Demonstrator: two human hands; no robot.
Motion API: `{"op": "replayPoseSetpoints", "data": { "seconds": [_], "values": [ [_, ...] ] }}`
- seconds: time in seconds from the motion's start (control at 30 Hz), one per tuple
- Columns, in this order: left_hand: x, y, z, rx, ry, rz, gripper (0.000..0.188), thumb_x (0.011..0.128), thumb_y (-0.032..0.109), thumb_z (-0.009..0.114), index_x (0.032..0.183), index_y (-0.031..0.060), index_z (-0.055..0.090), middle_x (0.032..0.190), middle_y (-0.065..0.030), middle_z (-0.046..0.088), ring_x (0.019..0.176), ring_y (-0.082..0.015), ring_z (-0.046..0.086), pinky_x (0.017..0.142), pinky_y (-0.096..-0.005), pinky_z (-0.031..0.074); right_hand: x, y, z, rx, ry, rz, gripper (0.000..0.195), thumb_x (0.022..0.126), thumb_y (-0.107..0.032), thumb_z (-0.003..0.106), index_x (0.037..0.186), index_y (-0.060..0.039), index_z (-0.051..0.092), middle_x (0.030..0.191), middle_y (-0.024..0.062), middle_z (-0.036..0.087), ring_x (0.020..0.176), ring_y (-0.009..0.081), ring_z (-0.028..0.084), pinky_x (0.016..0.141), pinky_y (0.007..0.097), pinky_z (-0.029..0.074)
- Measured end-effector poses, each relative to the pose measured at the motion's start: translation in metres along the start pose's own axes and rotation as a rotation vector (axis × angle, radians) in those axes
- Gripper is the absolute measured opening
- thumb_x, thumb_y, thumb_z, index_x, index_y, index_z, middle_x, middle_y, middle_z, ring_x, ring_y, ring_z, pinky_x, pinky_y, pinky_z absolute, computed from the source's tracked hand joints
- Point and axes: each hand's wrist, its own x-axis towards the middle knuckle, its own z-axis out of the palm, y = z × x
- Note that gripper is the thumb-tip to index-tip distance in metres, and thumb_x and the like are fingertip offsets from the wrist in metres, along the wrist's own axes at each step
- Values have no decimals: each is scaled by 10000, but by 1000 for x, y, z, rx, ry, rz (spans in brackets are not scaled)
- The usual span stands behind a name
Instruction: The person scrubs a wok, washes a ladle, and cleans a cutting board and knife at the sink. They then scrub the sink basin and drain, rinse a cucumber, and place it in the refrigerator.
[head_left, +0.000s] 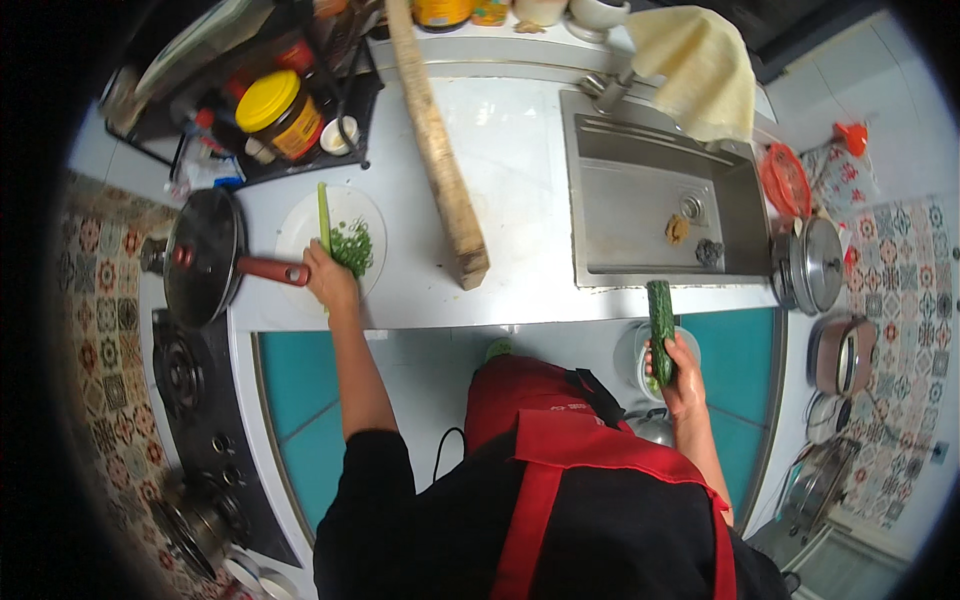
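My right hand (681, 375) grips a dark green, bumpy cucumber (661, 322) by its lower end, just in front of the sink's near edge. Its other end points away from me, at the counter edge. At the left, my left hand (334, 281) is over a white plate (292, 225), its fingers around a slender pale green stalk (323, 210). The stalk's far end passes the plate's rim. Beside it on the plate lies a heap of chopped green onion (352, 246). My fingertips are partly hidden.
A long, thick wooden piece (435, 150) runs across the counter (517, 187). The steel sink (630, 187) holds a scrubber (676, 229) and steel wool (708, 252). A lidded pan (204, 255) points its handle (274, 270) towards my left hand. A bin (687, 342) stands below my right hand.
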Motion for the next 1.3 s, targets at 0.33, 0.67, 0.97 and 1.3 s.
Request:
{"op": "replayPoseSetpoints", "data": {
  "seconds": [0.33, 0.67, 0.97, 1.3],
  "values": [
    [-136, 60, -64, -405, -177, 325, 189, 821, 23, 551, 1010, 13, 554, 1143, -195, 531, 1080, -383, 482, 935, -500, 351, 9, -91, 45, -130, -310, -581, 514, 844, -183, 628, 1279, 13, 436, 1061, 144, 595, 850, 175, 591, 812, 295, 470],
    [-193, 120, -88, -596, -1127, 449, 167, 852, 110, 596, 996, 29, 571, 1036, -142, 580, 936, -284, 588, 762, -353, 490, 46, 10, -2, 155, -25, -141, 303, 887, -171, 597, 1143, -19, 544, 987, 104, 637, 794, 146, 618, 747, 268, 513],
    [-317, 246, -153, -1060, -2327, 162, 498, 842, 93, 638, 1286, -1, 432, 1219, -119, 533, 1109, -199, 525, 958, -354, 415, -205, 129, -51, 381, -90, -311, 432, 855, -271, 629, 1169, 1, 507, 972, 70, 612, 810, 127, 605, 698, 260, 499],
    [-649, 208, -256, -490, -3012, 594, 400, 824, 192, 680, 1178, 79, 532, 1209, -102, 560, 1137, -222, 515, 977, -394, 405, -475, 399, -136, 792, 859, -543, 480, 919, -453, 478, 1106, -20, 568, 963, 75, 623, 776, 166, 636, 695, 286, 513]
  ]
}}
